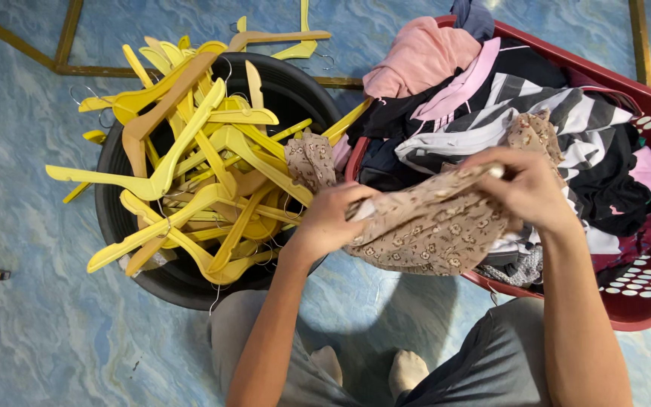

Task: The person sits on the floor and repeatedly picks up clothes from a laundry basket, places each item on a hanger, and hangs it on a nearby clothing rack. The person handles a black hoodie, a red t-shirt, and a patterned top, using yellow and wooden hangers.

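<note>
1. Hangers [190,158], yellow with a few tan ones, lie heaped in a black round tub [114,218] on the blue marbled floor [24,324], far left
2. Left hand [331,220] is clenched on the near end of a beige floral garment [431,226], just beside the tub's rim
3. That garment hangs stretched between both hands, over the front edge of the basket
4. Right hand [530,188] grips the cloth's upper edge, fingers curled shut around it
5. Red laundry basket [642,301] on the right holds piled clothes: a pink top [416,56], a black-and-white striped piece [529,105]
</note>
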